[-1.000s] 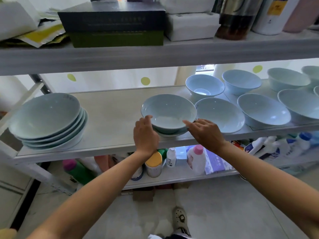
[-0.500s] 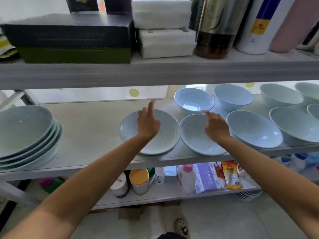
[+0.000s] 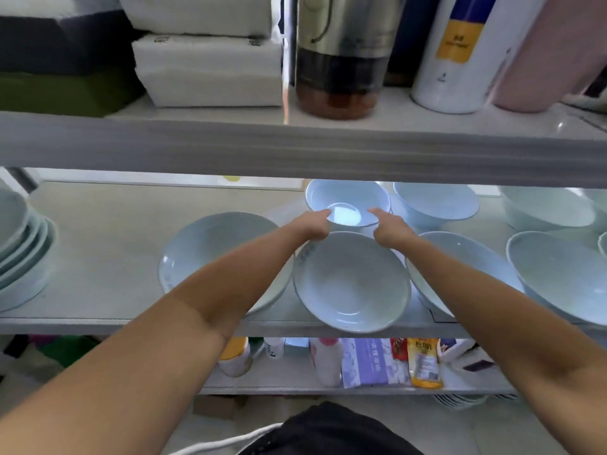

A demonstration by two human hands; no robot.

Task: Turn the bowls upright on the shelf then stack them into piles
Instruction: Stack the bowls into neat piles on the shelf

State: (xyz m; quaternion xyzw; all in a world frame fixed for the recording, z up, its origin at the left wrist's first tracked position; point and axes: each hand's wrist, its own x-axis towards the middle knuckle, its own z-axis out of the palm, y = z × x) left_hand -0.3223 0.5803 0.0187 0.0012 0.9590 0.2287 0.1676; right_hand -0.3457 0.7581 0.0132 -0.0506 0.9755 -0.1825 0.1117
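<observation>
1. Both hands have left the front of the shelf (image 3: 98, 264) and reached deeper. The left hand (image 3: 312, 226) and right hand (image 3: 392, 228) now meet the rear bowl (image 3: 345, 193), which half a second ago stood untouched beyond the fingertips.
2. Fingers of each hand stretch forward, and their tips touch the bowl's near rim, one hand at either side. I cannot tell whether the thumbs clamp it.
3. Room is tight. The upper shelf board (image 3: 295, 152) hangs low above the fingers. A front bowl (image 3: 351, 287) lies just behind the wrists and reaches the shelf's front edge. Another bowl (image 3: 437, 205) stands just right of the fingers. Bare shelf opens to their left.
4. All the bowls are pale blue-green, glazed, smooth and round, with flaring walls. The rear one sits upright, and its flat bottom catches bright light.
5. A wide bowl (image 3: 203, 247) lies under the left forearm, and a stack (image 3: 19, 254) sits far left of the fingers.
</observation>
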